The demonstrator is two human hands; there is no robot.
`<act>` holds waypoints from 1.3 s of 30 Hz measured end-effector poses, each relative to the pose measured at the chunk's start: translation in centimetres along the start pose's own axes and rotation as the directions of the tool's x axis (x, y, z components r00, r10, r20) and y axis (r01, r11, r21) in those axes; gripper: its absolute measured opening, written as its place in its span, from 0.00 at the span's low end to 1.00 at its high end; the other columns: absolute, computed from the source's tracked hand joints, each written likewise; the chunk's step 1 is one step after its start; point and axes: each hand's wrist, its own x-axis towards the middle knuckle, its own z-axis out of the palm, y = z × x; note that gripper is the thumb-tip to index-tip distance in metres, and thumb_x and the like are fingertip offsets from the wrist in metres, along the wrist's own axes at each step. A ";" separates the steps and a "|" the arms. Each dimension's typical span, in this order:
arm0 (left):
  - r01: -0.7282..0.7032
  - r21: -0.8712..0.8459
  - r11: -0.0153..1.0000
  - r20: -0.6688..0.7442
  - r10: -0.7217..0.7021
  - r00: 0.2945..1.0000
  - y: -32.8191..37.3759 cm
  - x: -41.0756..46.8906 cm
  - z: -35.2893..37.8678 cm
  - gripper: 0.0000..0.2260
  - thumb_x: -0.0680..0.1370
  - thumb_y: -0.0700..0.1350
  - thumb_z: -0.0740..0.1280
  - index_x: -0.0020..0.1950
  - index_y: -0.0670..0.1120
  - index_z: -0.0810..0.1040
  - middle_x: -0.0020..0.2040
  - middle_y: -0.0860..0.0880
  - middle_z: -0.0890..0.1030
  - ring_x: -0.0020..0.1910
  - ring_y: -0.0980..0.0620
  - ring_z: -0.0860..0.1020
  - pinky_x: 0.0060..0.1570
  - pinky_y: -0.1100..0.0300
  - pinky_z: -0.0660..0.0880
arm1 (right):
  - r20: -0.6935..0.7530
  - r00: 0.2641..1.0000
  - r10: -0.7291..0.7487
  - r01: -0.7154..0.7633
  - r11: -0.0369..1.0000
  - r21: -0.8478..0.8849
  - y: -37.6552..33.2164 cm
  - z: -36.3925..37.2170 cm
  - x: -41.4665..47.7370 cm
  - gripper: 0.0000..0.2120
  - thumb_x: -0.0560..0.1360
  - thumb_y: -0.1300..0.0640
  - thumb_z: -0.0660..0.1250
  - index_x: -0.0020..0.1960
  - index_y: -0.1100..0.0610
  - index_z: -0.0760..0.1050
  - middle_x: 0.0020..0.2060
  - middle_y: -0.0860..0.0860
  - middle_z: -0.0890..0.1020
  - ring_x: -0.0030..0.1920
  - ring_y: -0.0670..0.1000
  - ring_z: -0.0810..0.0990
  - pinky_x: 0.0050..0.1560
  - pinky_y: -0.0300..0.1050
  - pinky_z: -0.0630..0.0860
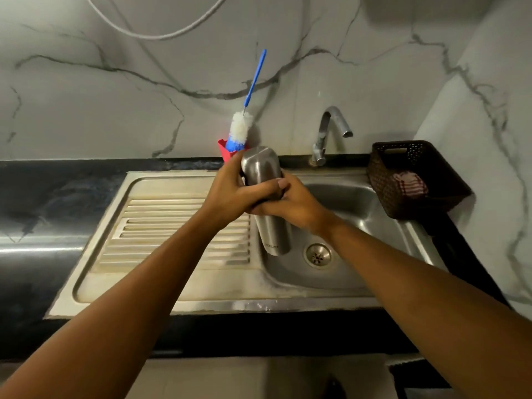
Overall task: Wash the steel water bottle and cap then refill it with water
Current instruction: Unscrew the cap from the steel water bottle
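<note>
Nearest, the dark worktop carries a steel sink whose ribbed drainboard lies at nine o'clock of the basin; above the basin, at about eleven o'clock of the drain, the steel water bottle is held off every surface, tilted, its rounded end up and away, its lettered end down; the left hand wraps the upper body with the thumb laid across, and the right hand grips just below, the two hands touching; whether a cap is on I cannot tell. The bottle looks rigid rather than fragile, light if empty, and its smooth wall would likely turn slippery once wet, so a full wrap round the mid-body seems the safest hold. Farther, at twelve o'clock of the bottle, a bottle brush stands in a red holder; the tap at one o'clock shows no stream; a brown basket holding a striped cloth sits at three o'clock.
</note>
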 end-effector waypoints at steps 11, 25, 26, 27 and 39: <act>0.098 -0.374 0.922 0.223 -0.014 0.975 4.5 4.2 10.6 0.22 0.68 0.41 0.77 0.59 0.37 0.77 0.50 0.39 0.83 0.51 0.43 0.83 0.52 0.51 0.82 | -0.042 0.999 -0.029 0.029 0.999 0.013 0.4 -10.1 -3.5 0.28 0.67 0.64 0.79 0.66 0.54 0.77 0.57 0.52 0.85 0.60 0.51 0.84 0.62 0.57 0.81; 0.204 -0.324 0.924 -0.200 -0.278 0.940 3.8 3.7 16.9 0.22 0.69 0.40 0.82 0.58 0.51 0.78 0.49 0.51 0.83 0.45 0.56 0.84 0.44 0.59 0.83 | -0.507 0.848 -0.152 0.042 0.974 -0.223 3.8 -8.6 -3.6 0.18 0.70 0.52 0.78 0.57 0.50 0.78 0.45 0.40 0.83 0.49 0.40 0.84 0.47 0.38 0.81; 0.211 -0.292 0.933 -0.215 -0.279 0.936 3.5 3.6 16.8 0.24 0.69 0.43 0.82 0.61 0.50 0.77 0.51 0.51 0.83 0.47 0.55 0.84 0.45 0.59 0.83 | -0.514 0.847 -0.134 0.018 0.974 -0.224 3.8 -8.2 -3.5 0.18 0.70 0.48 0.77 0.56 0.47 0.76 0.45 0.39 0.82 0.49 0.40 0.83 0.48 0.38 0.81; 0.211 -0.263 0.942 -0.193 -0.265 0.945 3.2 3.6 16.3 0.25 0.70 0.44 0.82 0.63 0.50 0.76 0.53 0.51 0.83 0.49 0.54 0.84 0.47 0.58 0.83 | -0.504 0.857 -0.106 0.007 0.981 -0.195 3.4 -8.2 -3.5 0.17 0.70 0.46 0.76 0.56 0.44 0.75 0.46 0.40 0.82 0.50 0.41 0.83 0.50 0.40 0.81; 0.068 -0.440 0.895 0.287 0.069 0.955 4.2 7.4 10.9 0.18 0.71 0.36 0.75 0.58 0.43 0.76 0.45 0.43 0.84 0.46 0.39 0.82 0.48 0.46 0.83 | -0.179 0.980 -0.086 0.096 0.994 0.050 0.9 -8.7 -2.7 0.25 0.63 0.64 0.76 0.59 0.56 0.77 0.49 0.50 0.84 0.51 0.50 0.85 0.52 0.48 0.82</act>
